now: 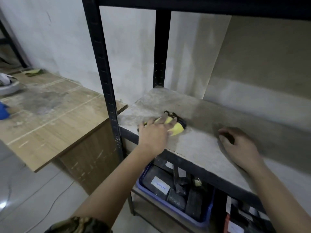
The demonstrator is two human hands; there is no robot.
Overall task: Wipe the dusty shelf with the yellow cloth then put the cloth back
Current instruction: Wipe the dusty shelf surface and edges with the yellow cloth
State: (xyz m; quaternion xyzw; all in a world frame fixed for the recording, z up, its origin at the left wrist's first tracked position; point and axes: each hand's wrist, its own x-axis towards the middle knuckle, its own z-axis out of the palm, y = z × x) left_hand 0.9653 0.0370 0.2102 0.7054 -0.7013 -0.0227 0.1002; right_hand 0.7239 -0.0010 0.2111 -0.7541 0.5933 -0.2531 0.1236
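Observation:
A yellow cloth [176, 129] with a dark edge lies on the dusty grey shelf [198, 143] near its left front corner. My left hand [154, 132] lies flat on the cloth, fingers spread over it and pressing it to the board. My right hand [239, 145] rests on the shelf further right, fingers curled, with nothing in it. The shelf board sits in a black metal rack [104, 69]. The board looks paler and smeared at the left, darker and dusty toward the right.
A scratched wooden table [50, 118] stands left of the rack with a white bowl [8, 88] and a greenish rag [34, 72] on it. Below the shelf, a blue basket [175, 207] holds dark packets. A beige board [262, 61] leans at the back right.

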